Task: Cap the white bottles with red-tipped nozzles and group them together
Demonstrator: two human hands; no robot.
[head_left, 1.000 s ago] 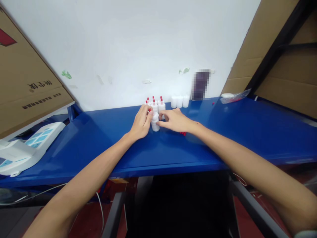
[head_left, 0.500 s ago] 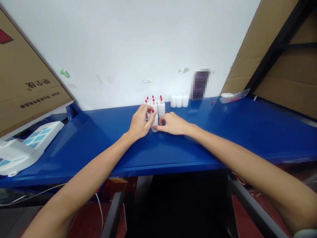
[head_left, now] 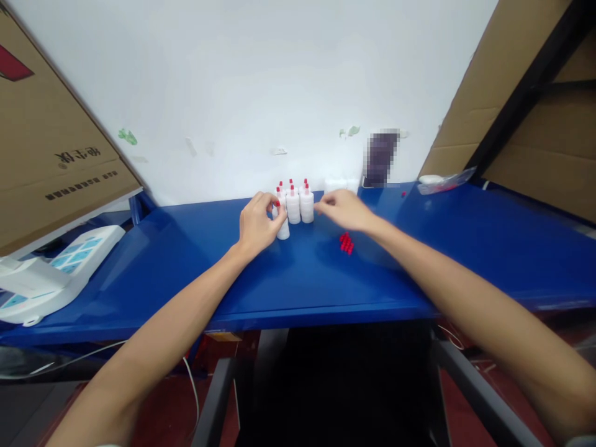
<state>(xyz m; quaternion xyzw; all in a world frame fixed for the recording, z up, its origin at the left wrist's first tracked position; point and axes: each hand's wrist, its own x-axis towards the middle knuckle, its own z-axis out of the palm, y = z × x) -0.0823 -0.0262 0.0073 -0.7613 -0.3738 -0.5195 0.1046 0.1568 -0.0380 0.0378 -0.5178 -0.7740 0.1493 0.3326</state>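
Note:
A white squeeze bottle with a red-tipped nozzle [head_left: 282,231] stands on the blue table, and the fingers of my left hand [head_left: 259,225] are closed on its upper part. Just behind it, several similar white bottles [head_left: 293,208] with red tips are grouped upright near the wall. To their right is my right hand [head_left: 347,210], lightly blurred, its fingers half curled and apart with nothing visible in them. Partly hidden behind that hand are white bottles or containers [head_left: 342,185] without red tips. Below it on the table lies a small pile of red caps [head_left: 347,243].
A white device with blue panels [head_left: 69,261] sits at the left end of the table, beside a large cardboard box [head_left: 60,136]. A clear plastic bag [head_left: 447,180] and one loose red cap [head_left: 403,194] lie at the back right, near a pixelated dark object [head_left: 380,158].
My right hand has left the bottle and moved up and right, uncovering the pile of red caps. The left hand has shifted its bottle slightly left and back.

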